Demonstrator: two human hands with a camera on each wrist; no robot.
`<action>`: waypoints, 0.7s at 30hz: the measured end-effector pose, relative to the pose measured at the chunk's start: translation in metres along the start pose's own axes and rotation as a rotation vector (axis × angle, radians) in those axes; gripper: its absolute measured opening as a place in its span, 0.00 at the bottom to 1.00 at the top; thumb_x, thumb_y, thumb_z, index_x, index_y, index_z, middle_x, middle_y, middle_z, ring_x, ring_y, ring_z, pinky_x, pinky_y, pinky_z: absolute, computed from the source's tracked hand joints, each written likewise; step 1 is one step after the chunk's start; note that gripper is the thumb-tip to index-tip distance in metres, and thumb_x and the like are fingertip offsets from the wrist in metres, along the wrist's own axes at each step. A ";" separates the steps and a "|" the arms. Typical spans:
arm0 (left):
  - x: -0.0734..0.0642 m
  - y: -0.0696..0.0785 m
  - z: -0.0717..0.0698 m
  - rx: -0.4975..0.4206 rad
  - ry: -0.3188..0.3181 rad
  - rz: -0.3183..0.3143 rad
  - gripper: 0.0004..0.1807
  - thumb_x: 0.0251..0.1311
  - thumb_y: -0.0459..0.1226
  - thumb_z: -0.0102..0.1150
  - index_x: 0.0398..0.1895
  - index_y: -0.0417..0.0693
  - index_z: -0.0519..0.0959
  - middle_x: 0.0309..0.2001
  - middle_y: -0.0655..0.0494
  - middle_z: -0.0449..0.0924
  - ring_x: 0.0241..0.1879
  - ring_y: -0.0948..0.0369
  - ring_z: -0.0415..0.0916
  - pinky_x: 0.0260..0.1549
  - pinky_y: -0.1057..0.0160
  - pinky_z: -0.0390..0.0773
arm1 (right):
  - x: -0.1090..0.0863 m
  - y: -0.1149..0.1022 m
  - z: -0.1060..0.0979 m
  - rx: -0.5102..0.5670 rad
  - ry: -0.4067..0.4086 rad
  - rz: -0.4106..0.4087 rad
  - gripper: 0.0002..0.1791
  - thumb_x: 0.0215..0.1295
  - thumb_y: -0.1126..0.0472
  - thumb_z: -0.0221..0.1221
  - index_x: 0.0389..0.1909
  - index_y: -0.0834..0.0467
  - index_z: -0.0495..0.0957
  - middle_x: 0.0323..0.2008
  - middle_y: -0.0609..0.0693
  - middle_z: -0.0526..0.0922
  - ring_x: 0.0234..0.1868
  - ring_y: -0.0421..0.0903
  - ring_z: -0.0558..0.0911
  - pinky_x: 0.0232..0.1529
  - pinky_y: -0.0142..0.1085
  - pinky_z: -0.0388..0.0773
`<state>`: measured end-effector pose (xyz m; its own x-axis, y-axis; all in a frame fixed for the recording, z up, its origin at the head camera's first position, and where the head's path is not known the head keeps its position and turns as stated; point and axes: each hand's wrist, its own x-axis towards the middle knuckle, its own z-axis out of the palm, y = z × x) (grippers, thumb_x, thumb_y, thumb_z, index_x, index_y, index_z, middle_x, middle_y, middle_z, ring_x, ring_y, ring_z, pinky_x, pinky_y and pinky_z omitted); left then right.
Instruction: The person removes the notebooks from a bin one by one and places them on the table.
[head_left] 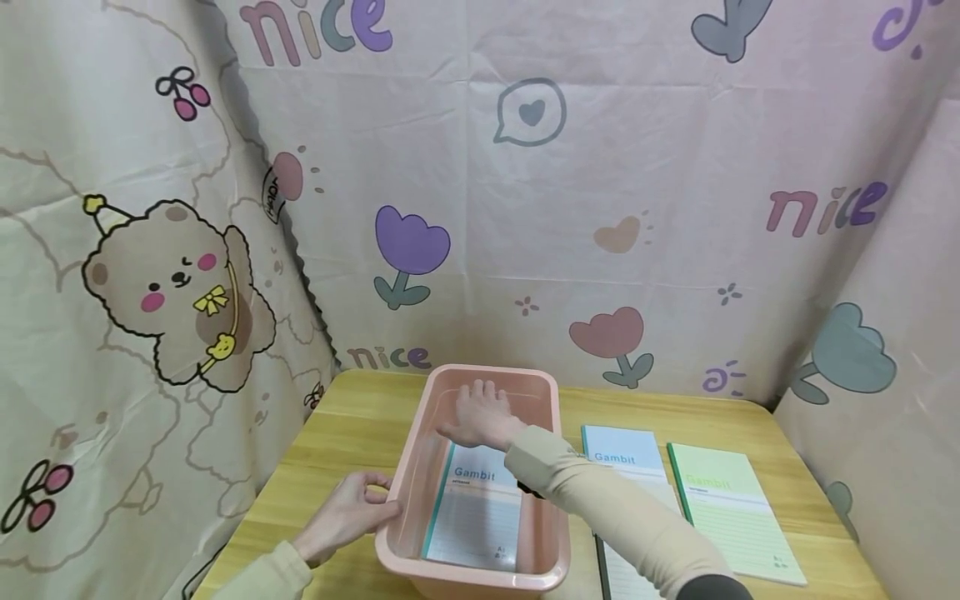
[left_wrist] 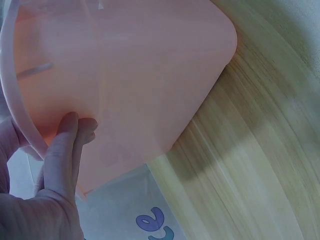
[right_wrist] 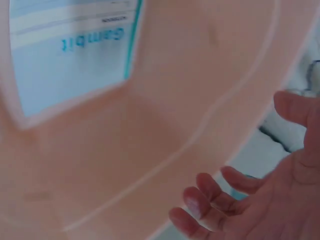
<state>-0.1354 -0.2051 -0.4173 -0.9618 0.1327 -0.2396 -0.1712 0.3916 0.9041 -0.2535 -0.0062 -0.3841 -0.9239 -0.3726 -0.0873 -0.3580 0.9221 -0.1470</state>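
A pink plastic bin (head_left: 561, 508) stands on the table with a blue-topped Gambit notebook (head_left: 474, 512) lying flat on its bottom. My left hand (head_left: 347, 510) pinches the bin's left rim near the front corner; in the left wrist view its fingers (left_wrist: 61, 155) lie against the outer wall, while the thumb is over the rim. Above the bin's far part is my right hand (head_left: 483, 417), fingers spread and holding nothing. The right wrist view has that hand (right_wrist: 265, 195) near the rim, apart from the notebook (right_wrist: 75, 65).
To the right of the bin lie a blue Gambit notebook (head_left: 622, 446), partly covered by my right sleeve (head_left: 622, 508), and a green Gambit notebook (head_left: 735, 508). A dark-edged notebook (head_left: 626, 575) lies in front. A patterned cloth (head_left: 480, 208) hangs behind the wooden table (head_left: 337, 433).
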 end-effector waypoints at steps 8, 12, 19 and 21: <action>0.002 0.000 0.001 0.006 -0.008 -0.007 0.23 0.56 0.30 0.60 0.52 0.21 0.69 0.41 0.32 0.87 0.39 0.50 0.88 0.39 0.53 0.90 | 0.018 -0.004 0.029 -0.009 0.016 0.085 0.44 0.66 0.33 0.54 0.69 0.64 0.66 0.65 0.61 0.71 0.66 0.57 0.69 0.67 0.51 0.71; 0.002 -0.001 0.000 0.008 -0.017 0.001 0.23 0.57 0.30 0.60 0.52 0.21 0.70 0.40 0.33 0.87 0.38 0.51 0.88 0.38 0.54 0.90 | 0.024 -0.007 0.040 0.020 0.023 0.129 0.45 0.66 0.33 0.55 0.69 0.64 0.65 0.68 0.62 0.70 0.68 0.58 0.68 0.70 0.53 0.69; 0.002 0.001 0.001 0.005 -0.006 -0.007 0.24 0.56 0.30 0.60 0.52 0.21 0.69 0.40 0.32 0.87 0.37 0.51 0.88 0.39 0.55 0.90 | 0.031 -0.007 0.066 0.057 0.062 0.176 0.46 0.65 0.33 0.56 0.68 0.66 0.65 0.65 0.64 0.70 0.67 0.59 0.68 0.70 0.54 0.69; 0.002 0.001 0.001 0.008 0.000 -0.007 0.24 0.56 0.30 0.60 0.52 0.20 0.69 0.40 0.32 0.87 0.38 0.50 0.88 0.39 0.55 0.90 | 0.034 -0.006 0.077 0.057 0.089 0.171 0.46 0.65 0.32 0.55 0.68 0.66 0.64 0.64 0.64 0.71 0.66 0.59 0.69 0.69 0.54 0.70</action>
<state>-0.1373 -0.2032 -0.4171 -0.9605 0.1304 -0.2458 -0.1759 0.3999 0.8995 -0.2724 -0.0330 -0.4624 -0.9798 -0.1980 -0.0283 -0.1890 0.9628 -0.1932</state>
